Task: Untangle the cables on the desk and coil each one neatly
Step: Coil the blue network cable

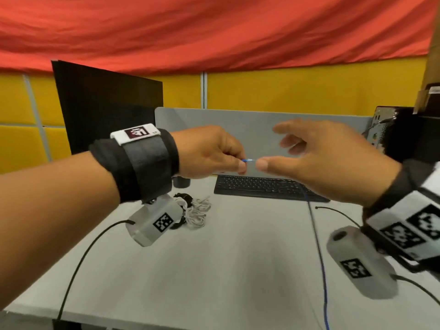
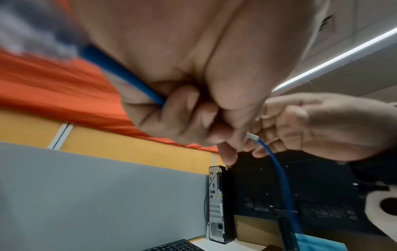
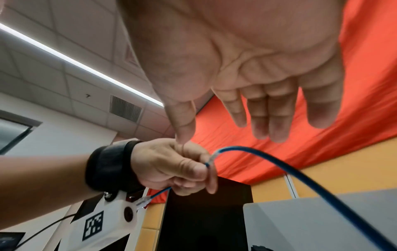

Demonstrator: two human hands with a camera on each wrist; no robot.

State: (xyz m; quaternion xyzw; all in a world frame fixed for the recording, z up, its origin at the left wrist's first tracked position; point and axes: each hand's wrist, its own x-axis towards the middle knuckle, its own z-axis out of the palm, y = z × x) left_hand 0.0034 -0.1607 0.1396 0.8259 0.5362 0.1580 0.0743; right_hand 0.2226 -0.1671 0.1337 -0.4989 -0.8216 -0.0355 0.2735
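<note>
A blue cable (image 1: 317,236) hangs from my raised hands down past the desk's front edge. My left hand (image 1: 238,163) grips it in a fist, with a short clear-tipped piece (image 1: 248,160) sticking out toward the right. In the right wrist view the blue cable (image 3: 300,175) arcs away from the left hand (image 3: 178,166), and a short end with a clear plug (image 3: 143,202) hangs under the fist. My right hand (image 1: 273,146) is spread with straight fingers, and its thumb tip is beside the clear tip. I cannot tell if they touch. A tangle of white and black cables (image 1: 194,211) lies on the desk.
A black keyboard (image 1: 262,186) lies behind the hands, a dark monitor (image 1: 107,110) stands at the left and a computer tower (image 1: 385,129) at the right. A grey partition (image 1: 238,120) closes the back of the grey desk (image 1: 226,270). Thin black wrist-camera leads cross the desk.
</note>
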